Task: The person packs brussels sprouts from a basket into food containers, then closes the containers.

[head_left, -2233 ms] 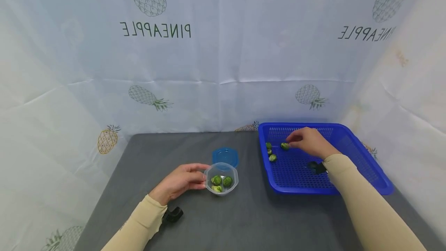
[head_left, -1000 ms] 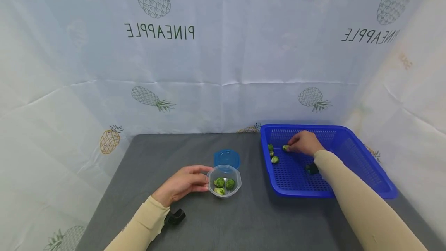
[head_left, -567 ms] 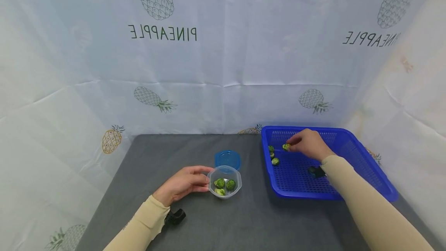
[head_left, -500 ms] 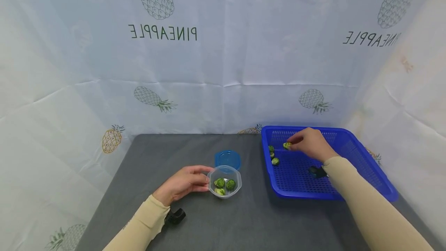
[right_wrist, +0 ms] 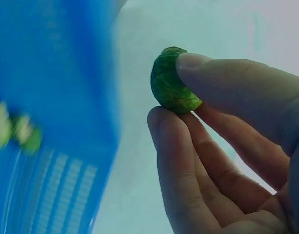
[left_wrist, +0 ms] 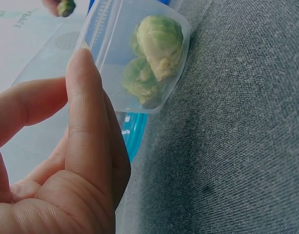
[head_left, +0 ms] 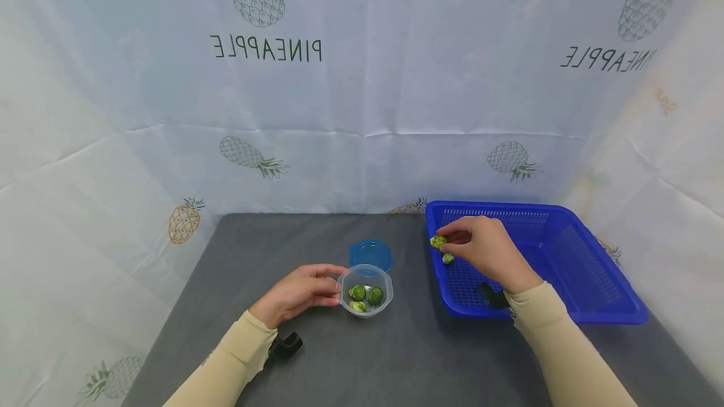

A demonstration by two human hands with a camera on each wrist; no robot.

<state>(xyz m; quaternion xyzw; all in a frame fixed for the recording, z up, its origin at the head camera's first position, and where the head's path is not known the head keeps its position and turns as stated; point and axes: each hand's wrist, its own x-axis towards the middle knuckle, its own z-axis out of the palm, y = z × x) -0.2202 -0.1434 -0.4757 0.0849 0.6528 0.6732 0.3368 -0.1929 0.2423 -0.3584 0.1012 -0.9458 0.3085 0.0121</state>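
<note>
My right hand [head_left: 481,247] pinches a Brussels sprout [head_left: 438,242] between thumb and fingertips, raised over the left wall of the blue basket [head_left: 599,269]. In the right wrist view the sprout [right_wrist: 171,83] shows green under the thumb. Another sprout [head_left: 448,259] lies in the basket below the hand; the right wrist view shows two blurred sprouts [right_wrist: 27,134] there. My left hand [head_left: 302,294] holds the near-left side of a clear plastic container [head_left: 386,291], fingers at its rim. Inside sit three sprouts [head_left: 375,296], two of them visible through the wall in the left wrist view.
A blue lid [head_left: 370,253] lies on the grey table [head_left: 271,237] just behind the container. White pineapple-print cloth [head_left: 362,86] hangs behind and at both sides. Black wrist devices [head_left: 288,345] show under the sleeves.
My right hand has lifted the sprout from the basket floor and carried it left, to over the basket's left wall. The left hand and the container stay in place.
</note>
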